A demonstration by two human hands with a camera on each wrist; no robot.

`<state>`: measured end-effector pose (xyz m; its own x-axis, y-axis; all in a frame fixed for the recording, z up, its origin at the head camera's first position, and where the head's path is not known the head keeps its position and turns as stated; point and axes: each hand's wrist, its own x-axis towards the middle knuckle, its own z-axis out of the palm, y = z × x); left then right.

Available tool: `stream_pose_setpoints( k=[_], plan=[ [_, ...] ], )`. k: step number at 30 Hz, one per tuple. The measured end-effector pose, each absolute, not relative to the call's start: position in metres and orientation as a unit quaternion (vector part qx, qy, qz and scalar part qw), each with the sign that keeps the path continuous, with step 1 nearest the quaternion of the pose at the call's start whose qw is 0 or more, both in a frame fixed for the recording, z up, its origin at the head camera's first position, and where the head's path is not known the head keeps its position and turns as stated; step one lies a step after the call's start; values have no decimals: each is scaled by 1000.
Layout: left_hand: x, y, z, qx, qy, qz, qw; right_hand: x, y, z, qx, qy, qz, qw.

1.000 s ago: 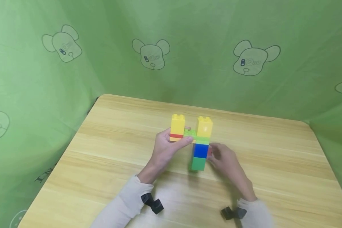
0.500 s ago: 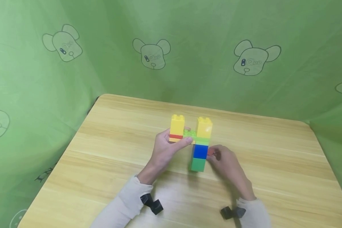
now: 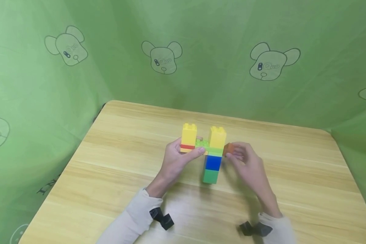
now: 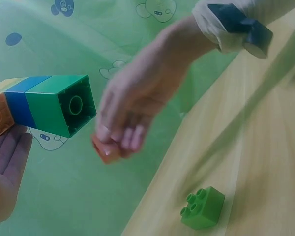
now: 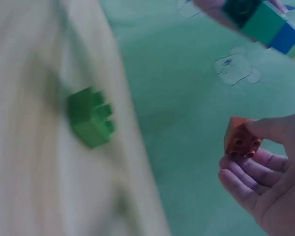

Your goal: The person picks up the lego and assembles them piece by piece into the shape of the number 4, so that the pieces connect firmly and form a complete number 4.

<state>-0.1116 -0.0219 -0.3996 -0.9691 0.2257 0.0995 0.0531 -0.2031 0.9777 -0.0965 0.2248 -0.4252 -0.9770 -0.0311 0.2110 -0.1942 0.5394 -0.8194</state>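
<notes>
My left hand [image 3: 175, 157] grips a toy building-brick assembly, thumb across its lime plate [image 3: 202, 143]. On the left side, a yellow brick [image 3: 189, 135] stands over a thin red layer. On the right, a yellow brick [image 3: 217, 137] tops a lime layer, a blue brick [image 3: 213, 163] and a green brick [image 3: 210, 176]. In the left wrist view, the green brick's hollow underside [image 4: 77, 105] faces out. Between thumb and fingers, my right hand [image 3: 250, 162] pinches an orange-red brick [image 5: 242, 138], studs visible, just right of the assembly and apart from it in the wrist views.
A loose studded green brick [image 4: 204, 209] sits on the wooden table [image 3: 109, 149]; in the head view it is hidden. Green cloth [image 3: 213, 67] with bear-head drawings hangs behind and beside the table. Each sleeve carries a black wrist device [image 3: 162, 218].
My right hand has risen with the orange-red brick, from beside the blue brick to beside the lime layer, and the brick has turned. The assembly in my left hand has shifted slightly left.
</notes>
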Motion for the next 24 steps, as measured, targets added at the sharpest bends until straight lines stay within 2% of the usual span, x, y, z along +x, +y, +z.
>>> stream_pose_setpoints(
  k=[5, 13, 17, 24],
  plan=[
    [-111, -21, -401, 110, 628, 768, 60, -91, 222, -404, 89, -820, 552, 123],
    [-109, -20, -401, 125, 628, 763, 87, -81, 214, -373, 96, -733, 655, 153],
    [-108, -19, -403, 136, 630, 758, 103, -78, 212, -366, 109, -687, 700, 163],
    [-107, -18, -403, 142, 649, 738, 120, -77, 210, -365, 130, -689, 693, 169]
  ],
)
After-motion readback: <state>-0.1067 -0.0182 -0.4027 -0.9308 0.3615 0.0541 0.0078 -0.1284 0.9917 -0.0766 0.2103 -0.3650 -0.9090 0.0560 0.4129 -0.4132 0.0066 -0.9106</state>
